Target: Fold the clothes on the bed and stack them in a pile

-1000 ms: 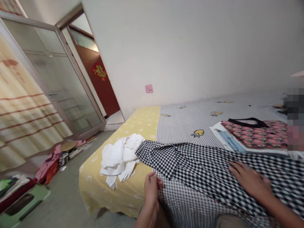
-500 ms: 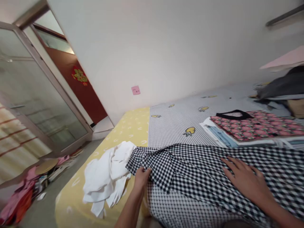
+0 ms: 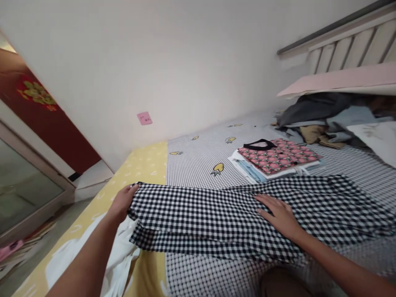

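Observation:
A black-and-white checked garment lies stretched across the bed; its full shape cannot be made out. At its left end my left hand pinches the upper corner of the cloth. My right hand rests flat on the middle of the garment with fingers stretched out. White cloth lies crumpled beneath my left forearm, partly hidden by it. Just beyond the checked garment sits a stack of folded clothes, topped by a pink patterned garment with a black collar.
The bed has a yellow and checked sheet with pineapple prints. At the right back, a pile of dark clothes lies under a pink board-like sheet. A white wall runs behind the bed, and a glass door stands at left.
My left hand has moved to the garment's far left corner, and the folded-over end now lies straightened out. My right hand still lies on the cloth. The view has turned right.

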Demonstrator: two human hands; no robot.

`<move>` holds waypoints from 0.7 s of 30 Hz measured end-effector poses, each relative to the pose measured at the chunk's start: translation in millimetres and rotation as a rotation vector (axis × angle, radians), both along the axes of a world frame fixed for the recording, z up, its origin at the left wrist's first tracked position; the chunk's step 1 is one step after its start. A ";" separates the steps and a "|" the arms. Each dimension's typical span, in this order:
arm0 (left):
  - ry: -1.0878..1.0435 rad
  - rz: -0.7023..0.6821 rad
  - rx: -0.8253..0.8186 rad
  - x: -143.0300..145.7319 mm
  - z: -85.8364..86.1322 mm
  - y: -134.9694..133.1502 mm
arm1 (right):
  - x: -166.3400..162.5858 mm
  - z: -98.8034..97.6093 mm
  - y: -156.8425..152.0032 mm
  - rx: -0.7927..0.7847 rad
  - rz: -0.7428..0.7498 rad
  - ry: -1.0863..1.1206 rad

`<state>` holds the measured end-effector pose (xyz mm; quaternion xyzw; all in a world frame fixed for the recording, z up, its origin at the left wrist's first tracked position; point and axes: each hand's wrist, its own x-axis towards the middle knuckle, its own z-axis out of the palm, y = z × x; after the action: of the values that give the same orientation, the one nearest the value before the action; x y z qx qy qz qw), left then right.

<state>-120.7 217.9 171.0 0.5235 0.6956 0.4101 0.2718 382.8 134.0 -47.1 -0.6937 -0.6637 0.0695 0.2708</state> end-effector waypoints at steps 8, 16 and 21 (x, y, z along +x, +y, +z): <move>0.661 -0.058 -0.131 -14.8 -63.9 -7.9 | -1.1 -5.9 -0.2 -0.061 0.059 -0.266; 1.212 -0.112 0.443 70.1 -124.5 -61.9 | -2.7 0.7 -2.8 -0.097 0.063 -0.354; 0.994 -0.099 0.100 92.6 -181.8 -109.5 | -4.8 10.1 -7.2 -0.116 0.079 -0.286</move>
<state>-28.1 108.4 -10.8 0.7004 0.6948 0.1304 -0.0987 378.1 126.8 -37.0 -0.6843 -0.7173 0.0189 0.1297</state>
